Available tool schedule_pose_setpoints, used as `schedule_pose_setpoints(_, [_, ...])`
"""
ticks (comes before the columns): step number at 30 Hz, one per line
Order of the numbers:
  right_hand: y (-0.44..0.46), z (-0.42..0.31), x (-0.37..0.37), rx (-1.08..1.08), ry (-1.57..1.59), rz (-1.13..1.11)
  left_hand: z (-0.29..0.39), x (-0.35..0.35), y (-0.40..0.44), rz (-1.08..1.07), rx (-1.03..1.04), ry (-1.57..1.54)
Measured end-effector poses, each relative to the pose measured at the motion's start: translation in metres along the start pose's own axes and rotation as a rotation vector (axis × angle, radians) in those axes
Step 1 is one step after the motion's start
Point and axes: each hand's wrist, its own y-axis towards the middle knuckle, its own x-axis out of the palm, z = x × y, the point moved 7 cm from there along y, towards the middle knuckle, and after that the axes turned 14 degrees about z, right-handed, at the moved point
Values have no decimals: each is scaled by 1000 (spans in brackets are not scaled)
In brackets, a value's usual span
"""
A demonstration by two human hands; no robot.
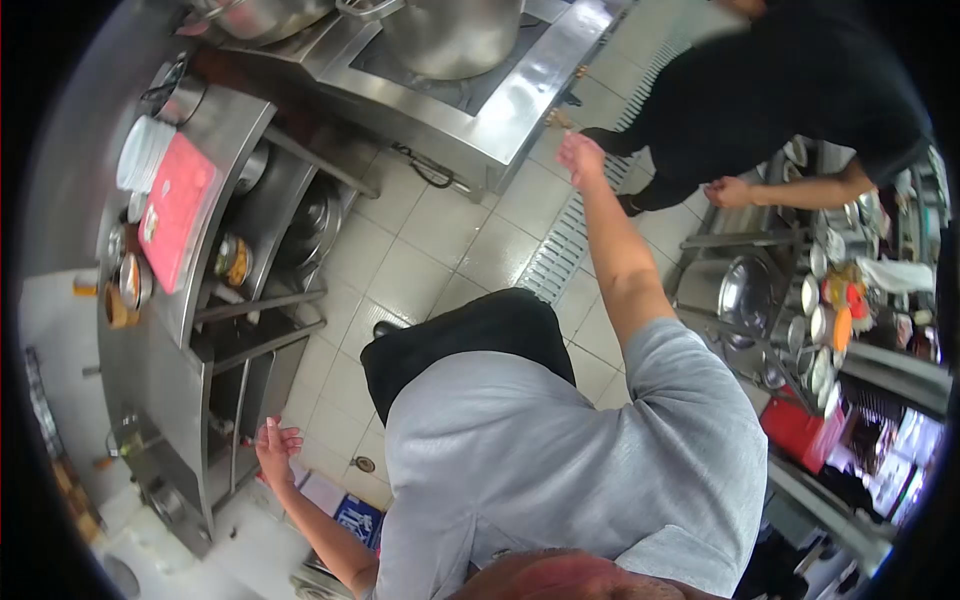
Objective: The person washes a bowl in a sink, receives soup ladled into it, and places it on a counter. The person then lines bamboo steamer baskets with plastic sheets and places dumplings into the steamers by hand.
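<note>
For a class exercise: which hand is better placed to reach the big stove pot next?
Probably the right hand: it extends near the stove, closer to the big pot; the left hand is beside the steel shelving, farther off.

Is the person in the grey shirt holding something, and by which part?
Nothing is visibly held: the left hand and the right hand both look empty.

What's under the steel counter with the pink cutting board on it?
Below the steel counter, the shelving holds a container of orange food pieces and a large steel bowl. The countertop covers the shelves' far side, so anything there can't be seen.
</note>
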Motion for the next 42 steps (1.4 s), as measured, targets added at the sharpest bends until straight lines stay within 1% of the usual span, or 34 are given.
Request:
schedule_pose_setpoints(4, [46, 6, 26, 48, 47, 33, -47, -27, -46, 141, -112, 6])
schedule_pose_setpoints(6, [71, 16, 42, 90, 68, -82, -64, -35, -61, 188, -124, -42])
schedule_pose_setpoints(7, [75, 15, 52, 109, 73, -138, -74, -39, -67, 209, -134, -68])
schedule_pose_setpoints(9, [70, 11, 57, 96, 30, -146, -98, -46, -71, 234, -157, -76])
schedule_pose_setpoints(10, [71, 12, 61, 129, 4, -245, -99, -48, -79, 292, -131, -74])
schedule_pose_setpoints(11, [70, 13, 59, 107, -81, -122, -103, -51, -85, 297, -136, -76])
schedule_pose_setpoints(12, [56, 7, 61, 106, -51, -185, -131, -65, -81, 356, -144, -54])
schedule_pose_setpoints(13, [62, 10, 63, 120, -42, -202, -122, -60, -91, 372, -115, -85])
schedule_pose_setpoints(14, [71, 13, 68, 140, -24, -257, -128, -64, -92, 355, -109, -59])
schedule_pose_setpoints(15, [85, 18, 67, 147, -26, -227, -127, -64, -96, 337, -165, -72])
schedule_pose_setpoints(17, [73, 10, 66, 141, -76, -187, -134, -62, -100, 323, -200, -108])
schedule_pose_setpoints(20, [76, 10, 67, 108, -80, -213, -148, -61, -104, 319, -223, -157])
schedule_pose_setpoints(23, [87, 11, 67, 120, -91, -196, -161, -59, -109, 333, -291, -193])
schedule_pose_setpoints(24, [90, 12, 67, 119, -86, -241, -165, -58, -111, 331, -307, -218])
schedule_pose_setpoints(26, [102, 14, 62, 107, -94, -197, -170, -55, -114, 328, -330, -268])
schedule_pose_setpoints(31, [93, 10, 65, 53, -124, -205, -175, -57, -116, 353, -343, -307])
schedule_pose_setpoints(37, [93, 12, 64, 48, -101, -191, -168, -60, -110, 352, -325, -305])
schedule_pose_setpoints(42, [105, 15, 66, 65, -92, -264, -158, -61, -103, 335, -311, -292])
